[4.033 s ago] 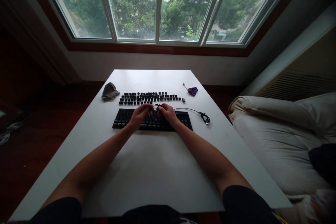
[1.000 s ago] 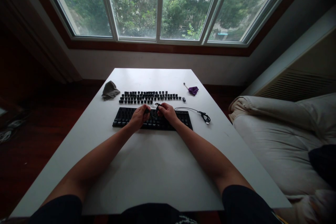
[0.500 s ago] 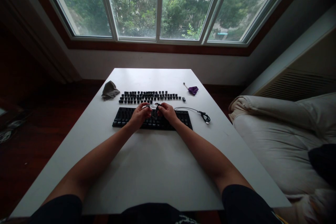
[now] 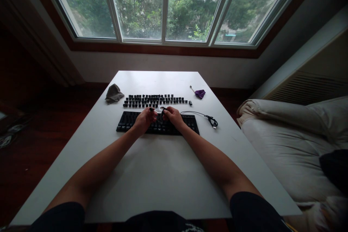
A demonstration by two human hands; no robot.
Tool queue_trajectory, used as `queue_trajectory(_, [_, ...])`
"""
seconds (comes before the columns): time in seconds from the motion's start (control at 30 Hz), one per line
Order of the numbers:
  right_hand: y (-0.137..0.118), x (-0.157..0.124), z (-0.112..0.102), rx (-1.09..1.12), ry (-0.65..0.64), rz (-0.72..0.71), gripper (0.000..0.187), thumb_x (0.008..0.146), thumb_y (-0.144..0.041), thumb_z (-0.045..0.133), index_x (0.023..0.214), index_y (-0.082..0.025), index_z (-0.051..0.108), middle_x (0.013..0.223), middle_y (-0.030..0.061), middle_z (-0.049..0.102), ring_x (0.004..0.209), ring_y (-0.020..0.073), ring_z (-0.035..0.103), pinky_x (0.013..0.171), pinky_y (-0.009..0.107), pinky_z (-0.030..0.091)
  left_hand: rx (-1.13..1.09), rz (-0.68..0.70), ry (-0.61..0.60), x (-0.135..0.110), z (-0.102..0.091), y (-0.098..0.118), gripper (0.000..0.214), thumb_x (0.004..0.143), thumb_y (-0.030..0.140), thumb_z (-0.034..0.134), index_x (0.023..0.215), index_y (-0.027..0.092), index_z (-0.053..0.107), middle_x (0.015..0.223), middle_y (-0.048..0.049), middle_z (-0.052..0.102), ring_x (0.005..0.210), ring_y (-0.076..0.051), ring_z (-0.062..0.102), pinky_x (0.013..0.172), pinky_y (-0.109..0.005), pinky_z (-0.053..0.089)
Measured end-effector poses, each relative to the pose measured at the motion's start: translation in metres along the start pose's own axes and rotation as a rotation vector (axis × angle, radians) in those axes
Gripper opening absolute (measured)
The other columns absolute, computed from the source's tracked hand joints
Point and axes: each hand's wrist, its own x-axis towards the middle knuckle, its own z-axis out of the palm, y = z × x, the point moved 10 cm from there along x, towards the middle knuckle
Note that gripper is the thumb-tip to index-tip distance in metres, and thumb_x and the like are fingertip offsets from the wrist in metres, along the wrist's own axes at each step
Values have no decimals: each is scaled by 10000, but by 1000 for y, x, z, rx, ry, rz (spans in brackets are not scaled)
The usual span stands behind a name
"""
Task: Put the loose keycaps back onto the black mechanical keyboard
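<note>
My left hand (image 4: 145, 119) is closed over the black keyboard (image 4: 127, 120), with a small black keycap (image 4: 151, 109) pinched at its fingertips. Just to the right, my right hand (image 4: 174, 116) grips a keycap puller (image 4: 162, 110) with a dark handle, its thin wire loops pointing left towards the keycap. Both hands hide the middle of the keyboard. Behind it, loose black keycaps (image 4: 152, 99) stand in rows on the white table (image 4: 157, 174).
A grey cloth (image 4: 114, 94) lies at the table's back left. A purple cloth (image 4: 200, 94) with a thin stick beside it is at the back right. The keyboard's bundled USB cable (image 4: 212, 120) rests to the right. A sofa (image 4: 285, 145) borders the table's right side.
The keycap in my left hand has turned and shifted slightly left, and the left fingers have curled. My right hand has hardly moved.
</note>
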Motion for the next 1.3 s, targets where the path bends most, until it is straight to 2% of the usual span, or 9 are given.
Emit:
queue_trajectory(0.2, [-2, -1, 0, -6, -1, -2, 316, 807, -507, 637, 834, -203, 555, 645, 1, 669, 547, 158, 628, 550, 268, 504, 144, 82, -1, -2, 4, 9, 315, 841, 339, 720, 1075, 172, 593, 822, -9, 661, 644, -93, 611, 632, -221, 500])
queue_trajectory(0.33, [-6, -3, 1, 2, -10, -1, 302, 814, -492, 636, 836, -200, 561, 644, 0, 667, 553, 158, 627, 553, 267, 501, 369, 182, -6, -8, 14, 25, 319, 846, 331, 708, 1087, 174, 571, 921, -38, 703, 704, -126, 670, 727, -283, 544])
queue_trajectory(0.47, [-5, -3, 2, 7, -13, -4, 300, 818, -487, 634, 834, -196, 564, 647, 0, 665, 547, 155, 622, 552, 268, 499, 495, 284, -20, -12, 24, 41, 286, 860, 320, 686, 1076, 175, 567, 1030, -65, 703, 735, -126, 679, 783, -311, 551])
queue_trajectory(0.63, [-6, -3, 2, -1, -15, -9, 295, 823, -484, 629, 828, -196, 563, 650, 2, 665, 550, 153, 620, 558, 268, 500, 634, 388, 17, -20, 32, 59, 237, 832, 257, 693, 1041, 188, 605, 934, -28, 675, 742, -121, 651, 742, -259, 519])
queue_trajectory(0.77, [-8, -4, 2, -19, -11, 2, 301, 822, -494, 624, 840, -199, 566, 652, 3, 666, 561, 155, 623, 564, 268, 504, 666, 431, 85, -31, 38, 68, 233, 786, 224, 721, 1004, 201, 642, 908, -18, 656, 699, -112, 612, 689, -242, 496])
queue_trajectory(0.87, [-10, -4, 2, -40, -4, 3, 305, 820, -499, 620, 843, -200, 568, 644, 2, 663, 558, 156, 622, 560, 265, 499, 662, 431, 99, -36, 41, 69, 257, 750, 203, 749, 990, 207, 657, 892, -13, 656, 699, -119, 612, 688, -244, 491])
queue_trajectory(1.3, [-12, -5, 3, -12, -7, 1, 305, 815, -496, 629, 831, -199, 558, 639, 2, 660, 557, 158, 621, 557, 271, 501, 703, 422, 87, -38, 43, 65, 267, 759, 188, 738, 1013, 209, 660, 840, -4, 677, 691, -126, 629, 714, -256, 503])
